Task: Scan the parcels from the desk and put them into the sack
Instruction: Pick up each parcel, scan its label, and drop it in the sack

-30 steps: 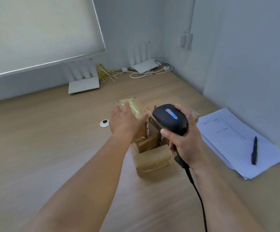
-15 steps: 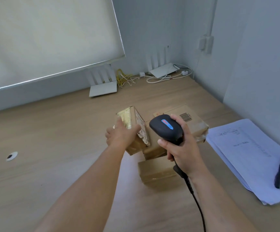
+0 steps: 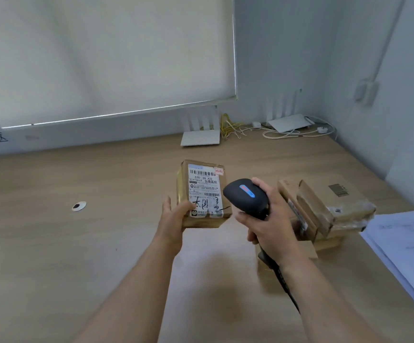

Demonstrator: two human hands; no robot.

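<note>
Parcel held up to the scanner

The left hand (image 3: 173,219) grips a labelled parcel (image 3: 202,194) above the surface (image 3: 77,256); the right hand (image 3: 270,226) wraps its fingers round the scanner (image 3: 247,194). Stacked parcels (image 3: 325,206) lie beside.

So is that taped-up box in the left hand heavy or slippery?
Probably light: the left hand holds the labelled parcel up alone, by one end. It looks stiff, since its cardboard edges stay straight. The glossy tape could make it a bit slippery.
</note>
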